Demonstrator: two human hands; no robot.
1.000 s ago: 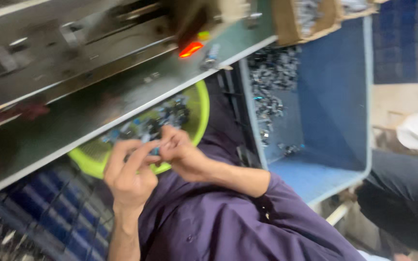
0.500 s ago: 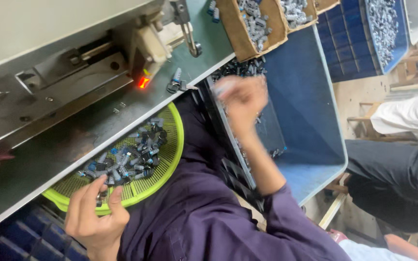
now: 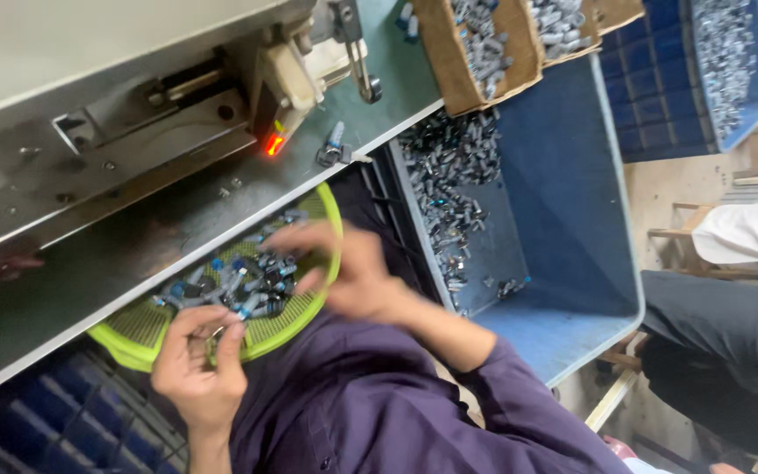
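Over the green tray (image 3: 304, 325) of small parts (image 3: 237, 283) beneath the table (image 3: 63, 290), the left hand (image 3: 199, 369) pinches one piece while the blurred right hand (image 3: 344, 268) reaches in, fingers spread, and could likely knock parts off the rim.

right hand (image 3: 344, 272) motion-blurred; left hand's (image 3: 199, 364) pinched part too small

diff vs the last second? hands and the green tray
The right hand, which half a second ago reached over the blue bin, has come back over the green tray of small parts. The left hand stays at the tray's near rim, fingers pinched; on what is unclear. Tray and bin unmoved.
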